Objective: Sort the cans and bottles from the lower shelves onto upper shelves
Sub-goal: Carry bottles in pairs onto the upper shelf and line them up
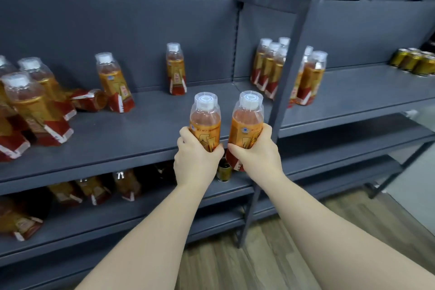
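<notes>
The left hand [197, 162] has its fingers curled round the lower half of the left bottle [205, 122], held upright with its cap at 12 o'clock. Just beside it at 3 o'clock, the right hand [257, 155] wraps its fingers round the right bottle [247, 122], which leans slightly toward 1 o'clock. Both bottles are at the front lip of the upper shelf [141, 132]. Bare shelf lies at 12 o'clock from the fingers, so a short forward push should seat them. Both hands look equally near. The right one should stay clear of the grey post [286, 92] at 2 o'clock.
</notes>
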